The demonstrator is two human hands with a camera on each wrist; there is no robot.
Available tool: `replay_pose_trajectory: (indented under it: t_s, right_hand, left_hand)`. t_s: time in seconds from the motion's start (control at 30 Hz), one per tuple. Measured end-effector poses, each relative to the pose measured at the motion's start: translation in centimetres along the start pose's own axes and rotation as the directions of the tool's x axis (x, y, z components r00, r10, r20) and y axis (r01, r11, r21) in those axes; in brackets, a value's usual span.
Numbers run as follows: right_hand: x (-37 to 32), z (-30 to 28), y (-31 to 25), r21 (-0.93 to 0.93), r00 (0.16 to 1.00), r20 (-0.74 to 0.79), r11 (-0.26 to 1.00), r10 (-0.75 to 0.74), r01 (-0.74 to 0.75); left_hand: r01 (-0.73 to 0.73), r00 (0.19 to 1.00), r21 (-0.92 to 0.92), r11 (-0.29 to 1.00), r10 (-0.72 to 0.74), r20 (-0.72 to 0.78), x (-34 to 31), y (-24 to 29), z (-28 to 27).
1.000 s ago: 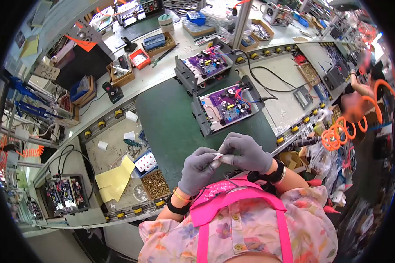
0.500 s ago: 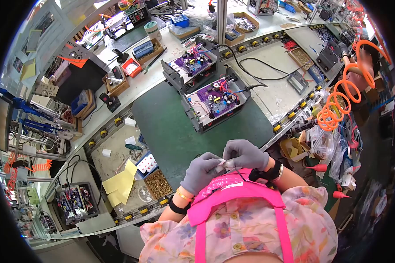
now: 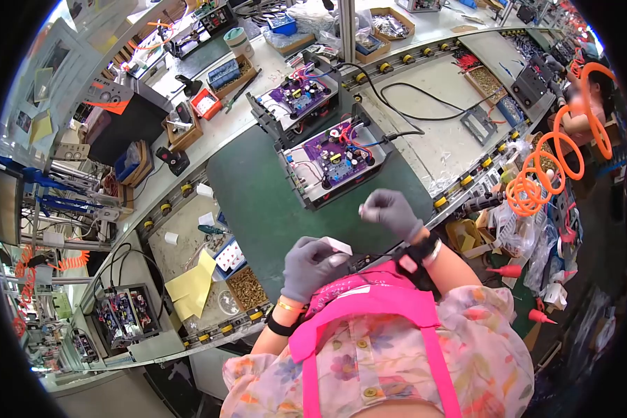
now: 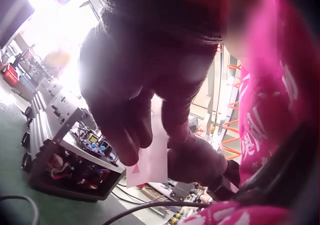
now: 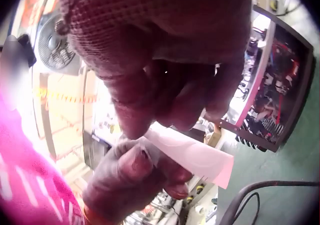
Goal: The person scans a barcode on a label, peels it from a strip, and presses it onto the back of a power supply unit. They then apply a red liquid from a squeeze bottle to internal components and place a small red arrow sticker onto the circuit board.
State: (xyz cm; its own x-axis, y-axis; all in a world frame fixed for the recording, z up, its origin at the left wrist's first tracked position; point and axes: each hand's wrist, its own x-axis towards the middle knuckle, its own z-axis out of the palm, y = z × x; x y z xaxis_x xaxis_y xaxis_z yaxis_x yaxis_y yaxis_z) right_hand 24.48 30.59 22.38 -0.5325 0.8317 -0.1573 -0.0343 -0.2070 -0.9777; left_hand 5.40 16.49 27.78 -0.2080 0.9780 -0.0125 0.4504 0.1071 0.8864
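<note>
In the head view, my gloved left hand pinches a small white sheet of stickers between thumb and fingers, low over the apron. A red triangle marks that sheet in the left wrist view. My gloved right hand is raised to the right, apart from the sheet, thumb and fingers pinched on a small whitish sticker. Beyond the hands, a dark chassis with a purple circuit board lies open on the green mat; a second such chassis stands behind it.
Left of the mat are a blue tray of triangle stickers, a box of brass-coloured screws and yellow paper. A black cable runs off right from the units. An orange coiled hose hangs at the right.
The two hands, together over the apron before, have come apart. My right hand has moved up and away with a small whitish sticker; the left keeps the sheet, now more visible.
</note>
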Motion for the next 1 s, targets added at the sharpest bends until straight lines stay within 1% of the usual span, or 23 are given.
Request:
replay_pose_trajectory:
  t_s: [0.1, 0.2, 0.3, 0.4, 0.5, 0.53, 0.6, 0.63, 0.7, 0.73, 0.8, 0.83, 0.87, 0.9, 0.93, 1.0]
  right_hand:
    - [4.7, -3.8, 5.6, -0.192, 0.972, -0.231, 0.978, 0.033, -0.078]
    - [7.3, -5.1, 9.4, -0.24, 0.962, -0.27, 0.966, 0.027, -0.095]
    - [9.0, -5.6, 11.6, -0.295, 0.952, -0.305, 0.95, 0.005, -0.1]
    - [9.5, -5.3, 12.2, -0.305, 0.939, -0.344, 0.943, 0.017, -0.129]
    - [9.8, -5.0, 12.9, -0.353, 0.919, -0.394, 0.927, -0.021, -0.13]
    - [9.6, -4.7, 12.3, -0.421, 0.912, -0.407, 0.897, -0.055, -0.134]
    - [9.0, -4.0, 10.6, -0.547, 0.897, -0.424, 0.824, -0.125, -0.144]
    - [9.0, -4.4, 11.3, -0.533, 0.881, -0.463, 0.824, -0.096, -0.191]
    - [8.9, -5.4, 13.1, -0.502, 0.849, -0.528, 0.818, -0.035, -0.279]
    - [8.3, -4.8, 12.5, -0.478, 0.892, -0.45, 0.852, -0.03, -0.212]
    - [5.9, -3.6, 7.8, -0.413, 0.959, -0.279, 0.907, -0.045, -0.078]
    - [4.4, -2.0, 5.5, -0.337, 0.971, -0.173, 0.936, -0.167, 0.102]
    - [3.2, -0.2, 2.6, -0.239, 0.951, -0.08, 0.932, -0.297, 0.271]
    - [2.4, 1.0, -1.0, -0.325, 0.901, 0.093, 0.843, -0.423, 0.429]
    - [1.7, 2.1, -4.0, -0.375, 0.813, 0.267, 0.722, -0.516, 0.582]
    - [1.0, 4.1, -6.5, -0.35, 0.736, 0.39, 0.65, -0.554, 0.674]
  left_hand:
    - [0.013, 0.995, -0.077, 0.997, -0.02, -0.093, -0.2, -0.2, -0.4]
    - [0.03, 0.987, -0.103, 0.994, -0.046, -0.157, -0.2, 0.4, -0.3]
    - [0.034, 0.987, -0.098, 0.995, -0.049, -0.154, -0.3, 0.3, -0.2]
    - [0.056, 0.991, -0.122, 0.991, -0.07, -0.117, -0.4, 0.1, -0.2]
    - [0.063, 0.993, -0.192, 0.979, -0.081, -0.087, -0.3, 0.0, -0.2]
    - [0.063, 0.993, -0.221, 0.973, -0.082, -0.079, -0.1, 0.0, -0.2]
    - [0.018, 0.995, -0.226, 0.974, -0.039, -0.088, 0.3, 0.2, -0.2]
    - [-0.002, 0.995, -0.229, 0.973, -0.02, -0.094, 0.5, 0.3, -0.2]
    - [0.026, 0.996, -0.304, 0.952, -0.052, -0.076, 0.8, 0.7, -0.3]
    - [0.041, 0.995, -0.338, 0.94, -0.07, -0.073, 0.8, 0.8, -0.6]
    - [0.054, 0.994, -0.362, 0.931, -0.084, -0.068, 0.8, 0.8, -0.8]
    - [0.062, 0.994, -0.365, 0.929, -0.089, -0.059, 0.7, 0.7, -1.0]
    - [0.067, 0.995, -0.37, 0.927, -0.091, -0.049, 0.8, 0.6, -0.9]
    - [0.061, 0.995, -0.391, 0.918, -0.088, -0.052, 0.8, 0.8, -0.8]
    - [0.056, 0.995, -0.389, 0.92, -0.082, -0.051, 0.8, 1.0, -0.8]
    - [0.033, 0.997, -0.382, 0.924, -0.056, -0.048, 0.9, 1.2, -0.5]
